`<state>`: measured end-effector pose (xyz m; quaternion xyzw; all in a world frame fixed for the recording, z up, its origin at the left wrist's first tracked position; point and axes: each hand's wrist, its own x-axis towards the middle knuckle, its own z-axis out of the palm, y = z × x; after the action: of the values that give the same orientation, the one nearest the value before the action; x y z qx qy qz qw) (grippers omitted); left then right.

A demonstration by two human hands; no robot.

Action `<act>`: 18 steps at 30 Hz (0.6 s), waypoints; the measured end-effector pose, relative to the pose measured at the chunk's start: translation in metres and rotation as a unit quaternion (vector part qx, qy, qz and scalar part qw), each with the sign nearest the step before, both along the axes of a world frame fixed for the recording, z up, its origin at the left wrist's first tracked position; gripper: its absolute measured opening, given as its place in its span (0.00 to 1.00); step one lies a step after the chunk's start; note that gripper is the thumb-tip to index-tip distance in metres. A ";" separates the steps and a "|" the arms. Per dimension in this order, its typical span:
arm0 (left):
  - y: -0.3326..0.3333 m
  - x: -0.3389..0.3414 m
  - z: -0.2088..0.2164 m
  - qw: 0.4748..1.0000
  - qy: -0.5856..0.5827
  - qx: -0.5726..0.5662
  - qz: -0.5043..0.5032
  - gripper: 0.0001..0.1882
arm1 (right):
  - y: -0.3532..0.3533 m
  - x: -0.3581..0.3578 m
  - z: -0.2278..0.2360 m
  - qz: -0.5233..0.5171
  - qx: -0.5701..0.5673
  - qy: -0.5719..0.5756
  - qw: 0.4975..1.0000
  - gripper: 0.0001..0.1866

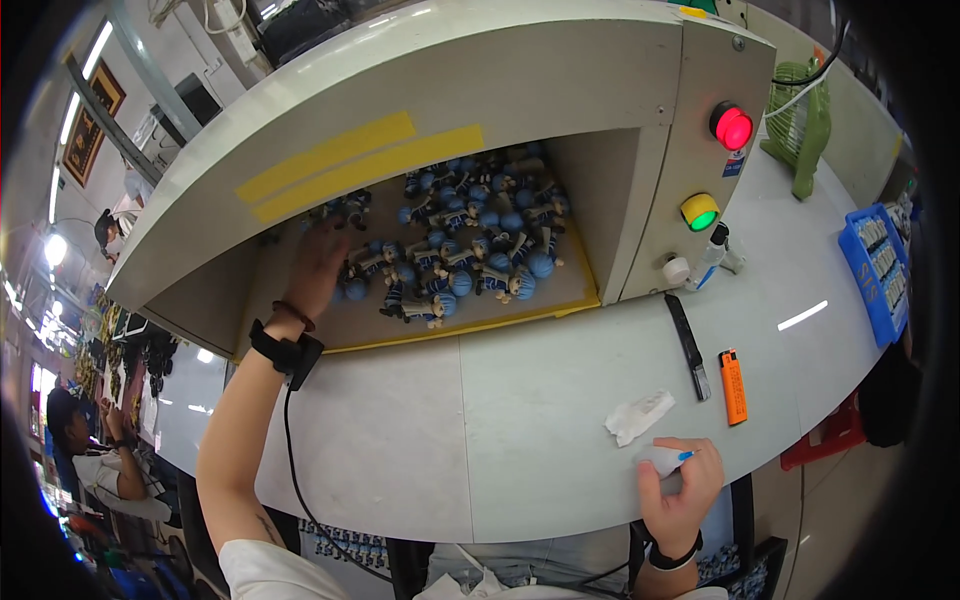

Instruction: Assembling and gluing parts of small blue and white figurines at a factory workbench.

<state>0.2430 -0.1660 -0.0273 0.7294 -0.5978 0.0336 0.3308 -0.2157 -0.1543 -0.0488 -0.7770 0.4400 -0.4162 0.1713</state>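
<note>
Under the hood of a cream-coloured machine, my left hand (320,262) reaches in with its fingers stretched toward the small figurines at the left; the fingertips are shaded, and I cannot tell whether they touch one. Many figurines (462,283) with round blue heads and dark blue-and-white bodies lie in loose rows on the machine's floor. Over the front of the table, my right hand (685,490) is closed around a small whitish squeeze bottle (660,459) with a blue tip. A crumpled white tissue (640,417) lies just beyond that hand.
A black-handled cutter knife (688,345) and an orange lighter (733,387) lie at the right. Beyond them stand a small bottle (710,258), a blue basket (873,275) and a green fan (800,125). The machine (655,215) has lit red and green buttons. A cable hangs from my left wrist.
</note>
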 end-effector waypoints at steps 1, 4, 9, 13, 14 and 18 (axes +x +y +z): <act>0.004 0.018 -0.005 1.000 -0.002 0.000 0.003 0.21 | 0.000 0.001 0.001 0.005 0.000 -0.001 1.000 0.09; 0.012 0.034 -0.011 0.930 -0.195 0.304 -0.063 0.21 | 0.000 0.001 0.000 0.010 -0.003 -0.003 1.000 0.09; 0.012 -0.049 0.005 0.960 0.212 0.166 -0.080 0.27 | -0.003 -0.005 -0.003 0.004 0.004 0.011 1.000 0.09; 0.013 -0.041 -0.021 0.984 0.133 0.098 -0.062 0.28 | -0.004 -0.006 -0.003 0.018 0.004 0.010 1.000 0.09; 0.010 -0.046 -0.018 0.991 0.043 0.112 -0.060 0.28 | -0.003 -0.004 -0.002 0.019 0.004 0.010 1.000 0.09; 0.000 -0.043 -0.010 0.978 -0.066 0.176 -0.086 0.28 | 0.001 0.001 0.002 0.005 -0.005 -0.001 1.000 0.09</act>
<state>0.2005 -0.1655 -0.0374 0.7183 -0.6753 -0.0525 0.1589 -0.2146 -0.1537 -0.0468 -0.7796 0.4339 -0.4183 0.1700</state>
